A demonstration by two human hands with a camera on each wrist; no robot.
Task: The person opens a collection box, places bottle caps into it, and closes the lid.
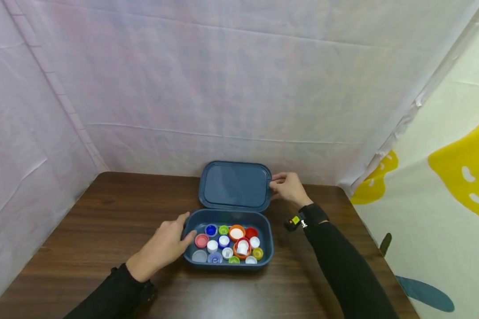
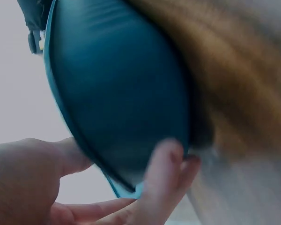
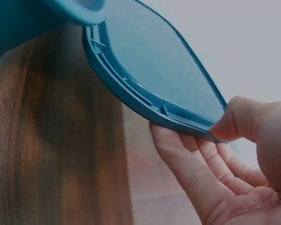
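Observation:
A dark blue plastic box (image 1: 269,239) stands on the table, holding several bottle caps (image 1: 201,241) in red, blue, green, orange, yellow and white. My left hand (image 1: 163,243) grips the box at its left side, thumb over the rim and fingers along the outer wall (image 2: 117,84). Behind the box is its matching lid (image 1: 235,186), tilted up with the inner face showing. The lid's right edge is pinched by my right hand (image 1: 288,188), thumb on the inner face and fingers (image 3: 187,164) beneath the rim in the right wrist view.
The dark wood table (image 1: 115,230) ends at a white cloth wall (image 1: 223,88) just behind the lid. Another cloth with yellow smiling shapes (image 1: 467,155) hangs at the right. A black wrist strap with a small device (image 1: 293,222) sits on the right wrist.

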